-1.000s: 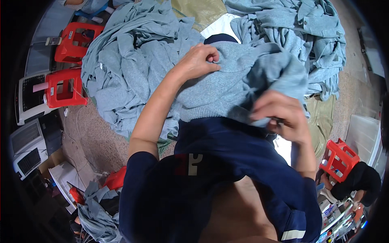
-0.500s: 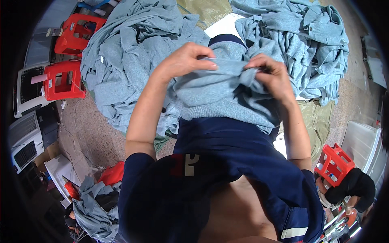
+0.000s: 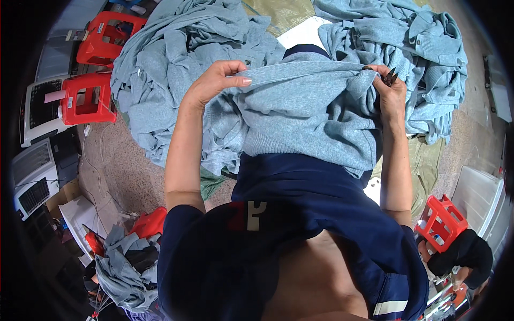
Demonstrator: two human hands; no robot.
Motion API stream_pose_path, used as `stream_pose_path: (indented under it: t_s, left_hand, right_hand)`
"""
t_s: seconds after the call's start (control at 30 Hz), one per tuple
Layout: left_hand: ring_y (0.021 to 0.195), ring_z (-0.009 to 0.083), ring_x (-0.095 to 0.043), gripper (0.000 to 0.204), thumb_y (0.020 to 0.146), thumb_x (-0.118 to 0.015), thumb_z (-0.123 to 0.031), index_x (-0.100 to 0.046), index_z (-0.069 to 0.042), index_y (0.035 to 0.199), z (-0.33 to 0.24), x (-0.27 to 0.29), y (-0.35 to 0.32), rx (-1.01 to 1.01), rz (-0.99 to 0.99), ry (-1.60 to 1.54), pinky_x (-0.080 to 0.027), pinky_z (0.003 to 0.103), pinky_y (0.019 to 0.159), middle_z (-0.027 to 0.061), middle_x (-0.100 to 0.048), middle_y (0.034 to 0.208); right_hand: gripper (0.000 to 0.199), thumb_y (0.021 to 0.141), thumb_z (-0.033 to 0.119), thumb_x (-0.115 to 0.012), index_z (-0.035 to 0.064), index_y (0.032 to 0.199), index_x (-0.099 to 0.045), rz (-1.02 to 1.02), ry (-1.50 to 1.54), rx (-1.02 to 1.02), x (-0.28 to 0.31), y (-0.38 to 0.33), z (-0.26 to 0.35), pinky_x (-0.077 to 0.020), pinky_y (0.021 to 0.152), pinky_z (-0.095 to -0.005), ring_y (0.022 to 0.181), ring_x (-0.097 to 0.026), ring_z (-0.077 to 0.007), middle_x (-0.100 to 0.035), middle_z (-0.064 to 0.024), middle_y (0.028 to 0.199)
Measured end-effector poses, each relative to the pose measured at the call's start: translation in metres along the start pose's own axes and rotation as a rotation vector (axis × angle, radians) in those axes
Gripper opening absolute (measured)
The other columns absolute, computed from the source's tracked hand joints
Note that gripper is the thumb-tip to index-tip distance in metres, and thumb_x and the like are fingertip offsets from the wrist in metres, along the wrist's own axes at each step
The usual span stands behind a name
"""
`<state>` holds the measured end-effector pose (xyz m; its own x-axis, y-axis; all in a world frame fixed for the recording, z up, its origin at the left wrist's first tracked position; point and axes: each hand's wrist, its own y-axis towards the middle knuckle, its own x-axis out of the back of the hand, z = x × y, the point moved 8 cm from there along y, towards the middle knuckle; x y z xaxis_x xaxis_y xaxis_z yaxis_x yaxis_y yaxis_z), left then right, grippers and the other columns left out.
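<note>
A light blue-grey knitted sweater (image 3: 305,115) lies across my lap, its ribbed hem toward me. My left hand (image 3: 217,83) pinches one end of its upper edge between thumb and fingers. That edge runs stretched nearly straight across to my right hand (image 3: 392,96), which grips the other end by a bunched fold. Dark pointed blades, like small thread snips (image 3: 391,76), stick up from the right hand; their handles are hidden in it.
Heaps of similar knitwear lie beyond my knees, a large left pile (image 3: 166,80) and a right pile (image 3: 428,59). Red plastic stools (image 3: 88,99) stand at the left, another red stool (image 3: 443,223) at the lower right beside a bent-over person (image 3: 463,259). More knitwear (image 3: 126,275) lies lower left.
My hands have moved apart, the left outward to the left and the right outward to the right. The sweater's edge between them has been drawn out straight, and the dark blades now show.
</note>
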<state>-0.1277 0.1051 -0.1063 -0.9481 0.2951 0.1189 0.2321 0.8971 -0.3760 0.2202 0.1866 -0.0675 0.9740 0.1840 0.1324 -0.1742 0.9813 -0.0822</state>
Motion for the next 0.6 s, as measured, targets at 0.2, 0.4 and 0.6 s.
stream_pose_path:
  t_s: [0.2,0.4,0.6]
  left_hand:
    - [0.083,0.0098,-0.058,0.024,0.077,-0.07,-0.011,-0.062,-0.002,0.097,-0.035,-0.01,-0.004,-0.219,0.027,-0.476,-0.042,0.022,0.08,0.0008,-0.064,0.091]
    - [0.074,0.0044,-0.057,0.013,0.086,-0.068,-0.01,-0.066,-0.001,0.095,-0.119,-0.09,-0.026,-0.189,-0.025,-0.559,-0.045,0.019,0.069,-0.0014,-0.064,0.085]
    - [0.079,0.0034,-0.054,0.014,0.092,-0.063,-0.011,-0.065,0.001,0.098,-0.124,-0.115,-0.034,-0.267,-0.079,-0.391,-0.043,0.018,0.071,-0.0021,-0.063,0.085]
  right_hand:
    - [0.015,0.086,0.0,-0.061,0.0007,0.097,-0.071,-0.085,0.04,0.027,0.006,0.001,-0.003,-0.046,0.071,-0.0195,0.077,-0.058,-0.006,-0.067,-0.0015,0.09]
    - [0.036,0.06,-0.006,-0.067,0.0037,0.095,-0.072,0.145,-0.436,1.018,-0.071,-0.101,0.143,-0.0473,0.054,-0.0281,0.066,-0.059,-0.0202,-0.058,-0.0072,0.083]
    - [0.024,0.063,-0.003,-0.069,0.0014,0.087,-0.064,0.072,-0.45,1.065,-0.079,-0.107,0.135,-0.0479,0.051,-0.0296,0.064,-0.061,-0.0209,-0.06,-0.0093,0.08]
